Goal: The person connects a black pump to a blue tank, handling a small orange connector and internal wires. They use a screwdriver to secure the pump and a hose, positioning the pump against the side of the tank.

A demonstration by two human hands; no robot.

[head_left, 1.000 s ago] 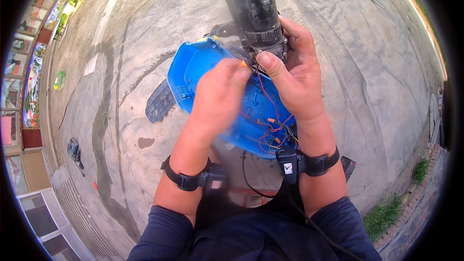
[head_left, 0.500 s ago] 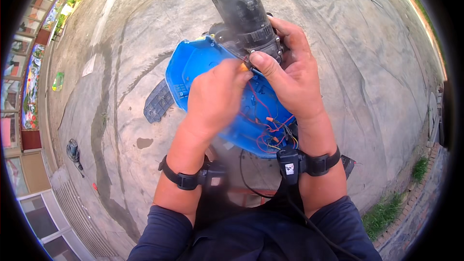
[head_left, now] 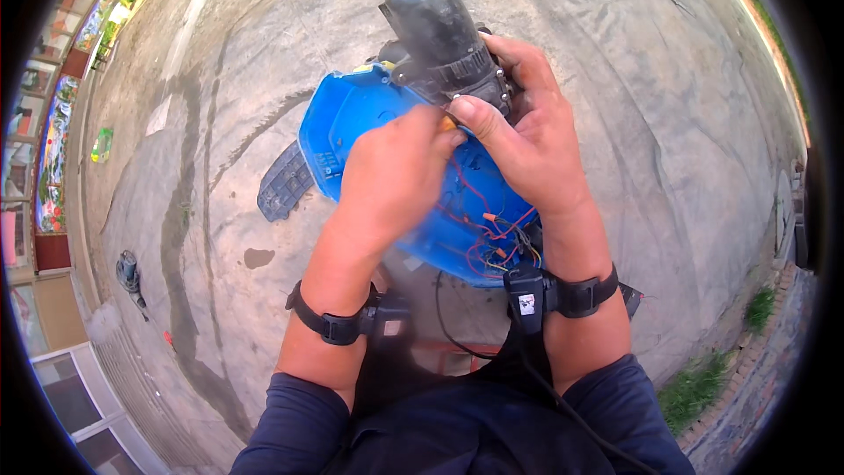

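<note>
A black motor housing leans beyond a blue plastic shell. My right hand is closed on the motor's lower end, its thumb at the wires there. My left hand, slightly blurred, pinches a small orange wire connector beside that thumb. Red, yellow and black wires with more orange connectors lie tangled inside the shell, near my right wrist.
A grey plastic plate lies left of the shell on the stained concrete ground. A corded tool lies farther left. A building front runs along the left rim; grass grows along a brick edging at right.
The motor housing has tipped to the left and come lower. My right hand moved slightly left with it; my left hand stays at the orange connector, shifted only a little.
</note>
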